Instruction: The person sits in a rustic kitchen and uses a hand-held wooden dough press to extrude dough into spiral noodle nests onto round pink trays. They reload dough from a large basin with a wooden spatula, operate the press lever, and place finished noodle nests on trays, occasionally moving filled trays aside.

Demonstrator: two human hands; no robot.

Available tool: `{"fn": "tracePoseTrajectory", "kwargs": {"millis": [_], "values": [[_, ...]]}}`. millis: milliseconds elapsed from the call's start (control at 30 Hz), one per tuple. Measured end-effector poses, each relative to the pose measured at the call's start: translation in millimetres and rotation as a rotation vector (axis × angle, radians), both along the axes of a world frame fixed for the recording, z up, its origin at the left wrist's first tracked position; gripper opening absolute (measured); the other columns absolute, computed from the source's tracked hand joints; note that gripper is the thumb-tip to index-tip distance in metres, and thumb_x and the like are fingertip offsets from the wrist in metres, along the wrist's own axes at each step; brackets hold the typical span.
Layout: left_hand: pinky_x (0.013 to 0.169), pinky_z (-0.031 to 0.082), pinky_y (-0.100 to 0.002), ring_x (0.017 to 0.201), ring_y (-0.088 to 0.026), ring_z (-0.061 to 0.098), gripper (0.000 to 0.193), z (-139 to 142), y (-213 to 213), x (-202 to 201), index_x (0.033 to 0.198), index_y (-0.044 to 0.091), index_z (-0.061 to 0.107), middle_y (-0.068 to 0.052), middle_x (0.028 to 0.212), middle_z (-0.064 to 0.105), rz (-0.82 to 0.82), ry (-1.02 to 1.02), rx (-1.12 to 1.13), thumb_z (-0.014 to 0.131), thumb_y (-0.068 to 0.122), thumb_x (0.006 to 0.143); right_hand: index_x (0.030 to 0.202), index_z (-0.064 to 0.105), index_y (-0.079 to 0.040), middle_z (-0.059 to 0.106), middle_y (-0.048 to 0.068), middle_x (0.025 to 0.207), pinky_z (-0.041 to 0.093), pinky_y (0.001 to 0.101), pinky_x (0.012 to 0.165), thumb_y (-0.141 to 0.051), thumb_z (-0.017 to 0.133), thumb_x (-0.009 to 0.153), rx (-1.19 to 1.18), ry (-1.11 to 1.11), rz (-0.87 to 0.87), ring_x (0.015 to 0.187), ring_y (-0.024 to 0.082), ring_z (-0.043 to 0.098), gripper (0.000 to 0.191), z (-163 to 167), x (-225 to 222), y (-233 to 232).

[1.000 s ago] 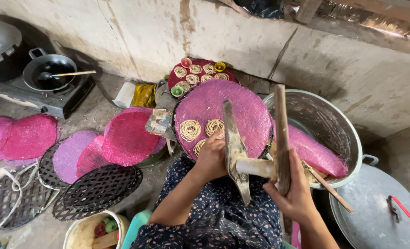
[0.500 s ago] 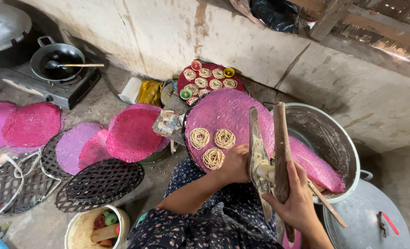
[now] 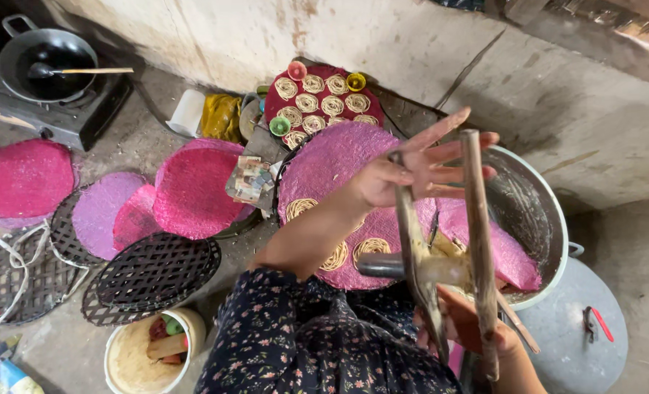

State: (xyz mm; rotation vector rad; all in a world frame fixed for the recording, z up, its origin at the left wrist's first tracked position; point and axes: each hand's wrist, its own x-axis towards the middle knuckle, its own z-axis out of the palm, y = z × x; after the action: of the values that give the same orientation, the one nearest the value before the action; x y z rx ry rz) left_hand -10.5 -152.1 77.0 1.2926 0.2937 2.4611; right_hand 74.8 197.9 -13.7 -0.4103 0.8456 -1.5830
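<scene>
Currently your right hand (image 3: 464, 328) clamps the two-armed wooden noodle press (image 3: 441, 255); your left hand (image 3: 412, 168) hovers open-fingered above the round pink woven mat (image 3: 332, 164).

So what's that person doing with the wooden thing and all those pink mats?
A person holds a wooden noodle press upright in the right hand. The left hand is open, fingers spread, above a round pink mat with small noodle coils on it. A big metal pot sits beside it, and a mat full of coils lies by the wall.
</scene>
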Motion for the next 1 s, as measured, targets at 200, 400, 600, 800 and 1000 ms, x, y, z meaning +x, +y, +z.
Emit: {"fn": "tracePoseTrajectory", "kwargs": {"millis": [200,400,600,800,1000], "values": [[0.126,0.033,-0.049,0.147,-0.027,0.044,0.095,9.0,20.5,-32.3,0.164,0.026,0.036,-0.007,0.156,0.049,0.078,0.136,-0.099,0.078,0.0,0.082,0.161,0.023,-0.006,0.043,0.031,0.153,0.044,0.054,0.111,-0.065,0.084,0.072,-0.15,-0.03,-0.01,0.135,0.045,0.051,0.123,4.1,-28.1,53.4],[0.107,0.051,-0.052,0.118,-0.03,0.062,0.043,-59.5,15.7,-108.7,0.128,0.012,0.065,-0.009,0.117,0.065,0.257,-0.271,-0.049,0.076,0.029,0.091,0.161,0.029,-0.007,0.052,0.026,0.139,0.045,0.0478,0.097,-0.066,0.08,0.068,0.253,0.169,-0.147,0.117,0.037,0.057,0.121,16.9,-96.5,43.9],[0.097,0.053,-0.045,0.105,-0.029,0.064,0.059,-114.1,-5.6,-126.9,0.096,0.014,0.066,-0.007,0.102,0.064,0.201,-0.537,0.095,0.043,0.068,0.104,0.143,0.045,0.007,0.063,0.022,0.12,0.048,0.0449,0.095,-0.057,0.078,0.075,0.425,0.198,-0.177,0.109,0.033,0.061,0.099,-4.3,-117.8,11.3],[0.09,0.054,-0.043,0.102,-0.029,0.064,0.059,-124.5,-16.3,-120.1,0.093,0.014,0.066,-0.007,0.1,0.063,0.225,-0.554,0.137,0.042,0.066,0.105,0.143,0.048,0.004,0.066,0.016,0.112,0.049,0.0359,0.085,-0.055,0.076,0.073,0.463,0.305,-0.14,0.101,0.025,0.061,0.097,-12.0,-123.1,4.9],[0.085,0.058,-0.045,0.096,-0.028,0.067,0.056,-131.6,-20.9,-102.6,0.084,0.017,0.067,-0.007,0.093,0.066,0.225,-0.603,0.189,0.046,0.065,0.103,0.142,0.05,0.004,0.063,0.012,0.101,0.049,0.0335,0.069,-0.051,0.077,0.071,0.583,0.315,-0.166,0.087,0.021,0.059,0.094,-14.9,-110.9,1.6]]}}
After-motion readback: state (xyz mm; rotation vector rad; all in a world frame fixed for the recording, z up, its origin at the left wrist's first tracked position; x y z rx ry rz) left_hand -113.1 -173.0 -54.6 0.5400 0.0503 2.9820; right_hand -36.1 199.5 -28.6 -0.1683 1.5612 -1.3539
